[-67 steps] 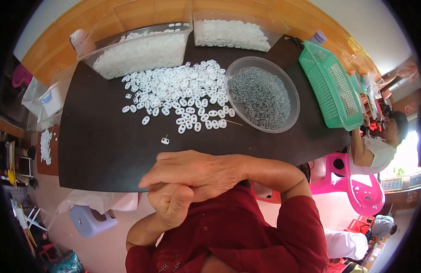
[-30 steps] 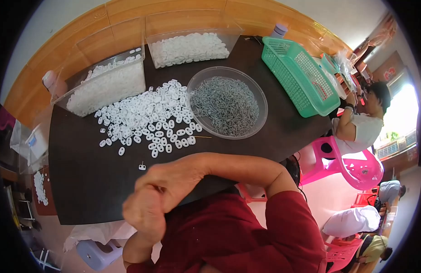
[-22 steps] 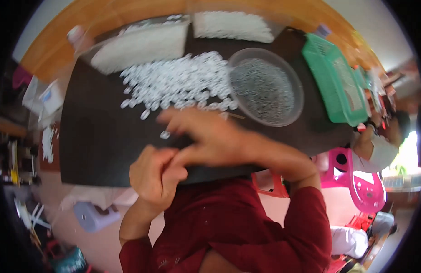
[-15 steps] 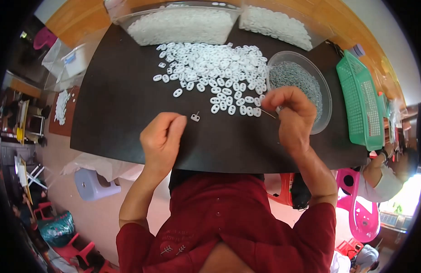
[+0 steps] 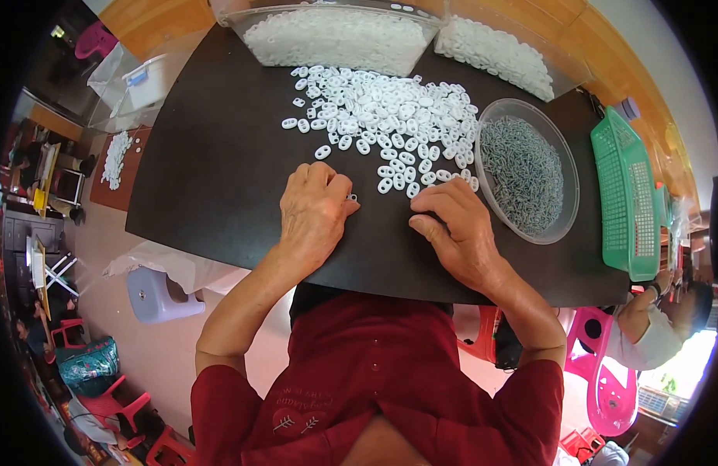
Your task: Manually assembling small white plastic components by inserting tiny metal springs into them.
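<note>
On the dark table my left hand (image 5: pixel 316 211) is closed, its thumb and fingertips at a small white two-hole plastic piece (image 5: pixel 353 197), mostly hidden by the fingers. To the right, my right hand (image 5: pixel 458 233) is curved over the table, thumb and forefinger slightly apart, nothing visible between them. Its forefinger tip is beside a loose white piece (image 5: pixel 412 190) at the near edge of the pile (image 5: pixel 390 105) of the same oval pieces. A round clear tub (image 5: pixel 572 182) full of grey screws stands just beyond my right hand.
Two clear bins of white pieces, a wide bin (image 5: pixel 336 39) and a second bin (image 5: pixel 495 58), line the table's far side. A green basket (image 5: pixel 627 194) lies at the right edge. A lilac stool (image 5: pixel 163 295) stands on the floor at left; another person (image 5: pixel 646 330) is at right.
My left hand has moved up and right onto the piece that lay alone with a screw in it. My right hand has come away from the tub, down and left, to the near loose pieces.
</note>
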Motion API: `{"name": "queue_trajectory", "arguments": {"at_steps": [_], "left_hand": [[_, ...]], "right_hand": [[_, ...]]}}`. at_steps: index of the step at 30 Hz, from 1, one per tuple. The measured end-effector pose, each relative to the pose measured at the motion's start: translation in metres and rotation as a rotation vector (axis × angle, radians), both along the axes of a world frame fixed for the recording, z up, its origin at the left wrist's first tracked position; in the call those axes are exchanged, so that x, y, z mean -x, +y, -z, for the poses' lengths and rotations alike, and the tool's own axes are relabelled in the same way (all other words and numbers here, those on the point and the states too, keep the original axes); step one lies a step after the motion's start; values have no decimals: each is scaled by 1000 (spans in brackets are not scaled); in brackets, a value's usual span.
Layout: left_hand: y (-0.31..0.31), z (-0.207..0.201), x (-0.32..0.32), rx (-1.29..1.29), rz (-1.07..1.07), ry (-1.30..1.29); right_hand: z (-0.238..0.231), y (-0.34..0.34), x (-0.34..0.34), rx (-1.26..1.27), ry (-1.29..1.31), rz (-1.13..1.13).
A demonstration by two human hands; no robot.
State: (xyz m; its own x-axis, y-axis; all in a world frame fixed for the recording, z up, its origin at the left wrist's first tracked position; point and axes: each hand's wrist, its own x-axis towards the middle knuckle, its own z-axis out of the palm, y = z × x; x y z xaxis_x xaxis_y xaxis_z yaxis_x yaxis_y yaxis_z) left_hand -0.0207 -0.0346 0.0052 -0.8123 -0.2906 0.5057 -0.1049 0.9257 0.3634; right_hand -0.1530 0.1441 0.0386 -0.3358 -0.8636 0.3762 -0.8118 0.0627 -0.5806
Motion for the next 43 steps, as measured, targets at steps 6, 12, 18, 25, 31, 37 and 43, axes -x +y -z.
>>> {"name": "queue_trajectory", "arguments": {"at_steps": [6, 12, 18, 25, 31, 37, 43], "left_hand": [[0, -3, 1, -84, -9, -93], [-1, -4, -1, -133, -66, -22], [-3, -1, -6, -80, -74, -69], [-5, -3, 0, -225, -41, -154], [-7, -7, 5, -261, -32, -186], [-4, -5, 3, -283, 2, -133], [1, -22, -6, -593, 52, -213]], "right_hand": [[5, -11, -4, 88, 123, 38], [9, -32, -8, 57, 101, 18], [21, -68, -6, 91, 270, -32], [15, -68, 0, 85, 297, -38], [11, -52, 6, 109, 205, 29], [16, -44, -3, 56, 51, 26], [19, -38, -13, 14, -72, 35]]}}
